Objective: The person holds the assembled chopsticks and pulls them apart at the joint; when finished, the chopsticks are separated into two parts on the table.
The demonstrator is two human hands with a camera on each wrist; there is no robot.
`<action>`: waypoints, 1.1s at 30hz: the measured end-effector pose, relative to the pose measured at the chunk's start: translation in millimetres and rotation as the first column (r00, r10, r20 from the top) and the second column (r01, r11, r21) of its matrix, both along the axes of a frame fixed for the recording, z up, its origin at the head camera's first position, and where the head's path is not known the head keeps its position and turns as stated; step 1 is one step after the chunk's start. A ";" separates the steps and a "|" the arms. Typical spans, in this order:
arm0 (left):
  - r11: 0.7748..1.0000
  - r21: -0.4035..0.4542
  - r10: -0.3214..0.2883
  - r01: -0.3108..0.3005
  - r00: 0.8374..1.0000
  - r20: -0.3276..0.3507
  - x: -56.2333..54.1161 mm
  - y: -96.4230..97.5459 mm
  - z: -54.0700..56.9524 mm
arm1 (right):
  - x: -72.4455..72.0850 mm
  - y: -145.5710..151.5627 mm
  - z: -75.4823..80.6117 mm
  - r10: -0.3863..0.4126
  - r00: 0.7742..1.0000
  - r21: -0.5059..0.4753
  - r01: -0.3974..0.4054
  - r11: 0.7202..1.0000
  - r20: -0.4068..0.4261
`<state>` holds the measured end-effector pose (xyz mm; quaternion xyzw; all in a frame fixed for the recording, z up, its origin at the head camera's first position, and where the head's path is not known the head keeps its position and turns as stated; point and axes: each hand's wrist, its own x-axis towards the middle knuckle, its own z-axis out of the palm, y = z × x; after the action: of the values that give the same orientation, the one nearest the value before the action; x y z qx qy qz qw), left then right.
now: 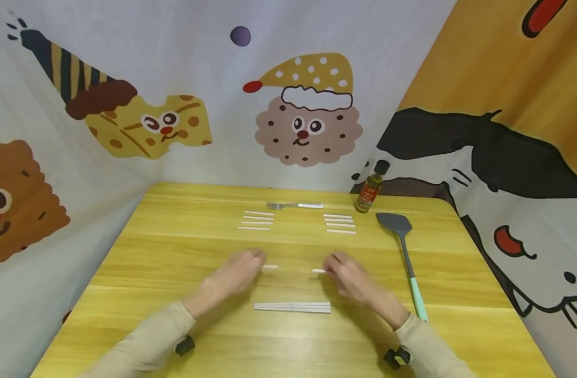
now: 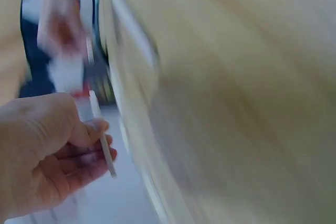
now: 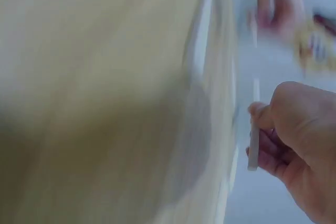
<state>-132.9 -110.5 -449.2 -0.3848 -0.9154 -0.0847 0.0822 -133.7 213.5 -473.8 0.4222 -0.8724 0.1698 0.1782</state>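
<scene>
My left hand (image 1: pixel 243 268) pinches a short, thin white stick (image 2: pixel 103 135) between thumb and fingertips. A matching white stick (image 3: pixel 254 137) is pinched the same way in my right hand (image 1: pixel 352 275). Both hands are held over the middle of the table, facing each other with a gap between the two sticks. Closer to me, several longer white sticks (image 1: pixel 292 307) lie side by side across the table. Beyond my left hand sits a row of several short white sticks (image 1: pixel 257 222), and a similar row of white sticks (image 1: pixel 340 225) lies beyond my right.
A fork (image 1: pixel 295 205) with a white handle lies near the back of the wooden table (image 1: pixel 151 252). To its right stands a bottle (image 1: pixel 369 188) with a red label and dark cap. A grey spatula (image 1: pixel 404 247) with a mint handle lies at the right, beside my right forearm.
</scene>
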 end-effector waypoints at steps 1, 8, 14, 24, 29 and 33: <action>0.999 0.022 0.030 -0.030 1.000 -0.002 -5.0 -12.0 3.1 | -3.6 11.5 0.8 -0.036 0.999 -0.005 0.036 0.999 -0.015; 0.985 0.157 0.086 -0.074 0.993 -0.077 -34.5 -64.3 11.5 | -23.8 71.4 10.8 -0.126 0.992 -0.033 0.126 0.992 -0.014; 0.978 0.167 0.127 -0.123 0.992 -0.014 -50.2 -69.4 4.4 | -41.3 76.7 17.3 -0.173 0.985 -0.033 0.173 0.984 0.003; 0.970 0.158 0.171 -0.183 0.982 0.087 -77.8 -57.2 -5.3 | -63.7 67.7 8.1 -0.218 0.973 0.036 0.216 0.976 0.076; 0.973 0.138 0.170 -0.186 0.978 0.122 -88.1 -49.3 -10.2 | -76.0 59.0 4.5 -0.208 0.972 0.040 0.205 0.978 0.110; 0.972 0.140 0.169 -0.189 0.975 0.146 -93.4 -44.8 -13.8 | -84.8 52.1 3.1 -0.210 0.969 0.054 0.204 0.977 0.130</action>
<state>-226.3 -155.3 -463.0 -0.2865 -0.9406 -0.1726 0.0577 -218.5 265.6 -470.7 0.3199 -0.9250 0.1610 0.1269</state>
